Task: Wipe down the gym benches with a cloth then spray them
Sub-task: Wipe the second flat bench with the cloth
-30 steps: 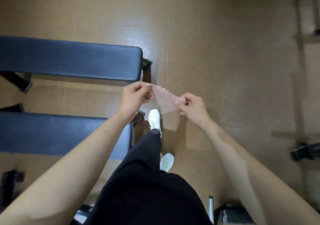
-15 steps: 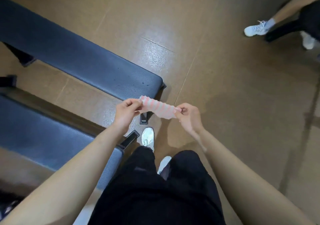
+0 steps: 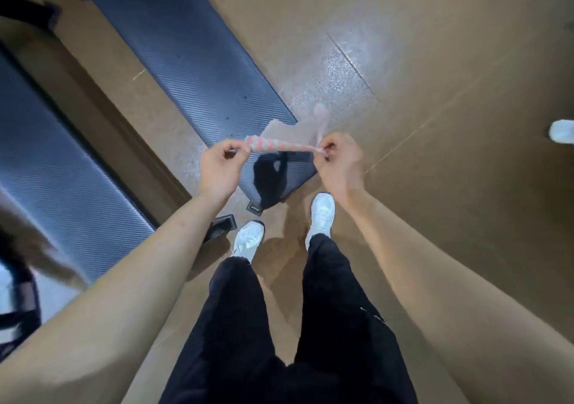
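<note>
Pinches one end of the pink striped cloth in the left hand, thumb and curled fingers closed on it; grips the other end the same way in the right hand. Holds it stretched in the air over the near end of the dark ribbed bench, close to its right corner, with a loose flap blurred above. Stands at that end in white shoes on the brown floor. Second bench alongside to the left, apart from the first
</note>
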A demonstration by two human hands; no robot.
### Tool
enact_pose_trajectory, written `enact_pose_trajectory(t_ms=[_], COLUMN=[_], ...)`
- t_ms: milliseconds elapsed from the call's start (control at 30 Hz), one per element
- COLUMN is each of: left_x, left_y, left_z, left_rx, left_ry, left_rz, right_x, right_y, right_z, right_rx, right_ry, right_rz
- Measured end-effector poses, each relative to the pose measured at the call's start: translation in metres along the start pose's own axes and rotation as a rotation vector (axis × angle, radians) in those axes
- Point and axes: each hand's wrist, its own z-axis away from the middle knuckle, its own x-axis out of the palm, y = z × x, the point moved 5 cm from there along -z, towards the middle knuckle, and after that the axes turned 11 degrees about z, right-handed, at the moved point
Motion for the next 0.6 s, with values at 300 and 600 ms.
enact_pose_trajectory(t_ms=[300,600], left_x=[0.055,0.148], left_y=[-0.133,-0.144], left_z=[0.001,-0.072], left_rx=[-0.451,0.393], left_ry=[-0.094,-0.356], left_rz=[-0.623,-0.906], right_x=[0.104,0.125], right_y=[0.119,0.138], right_z=[-0.03,-0.118], right_rx=[0.051,0.026], right_ry=[-0.718,-0.383], right_rz=[0.45,0.326])
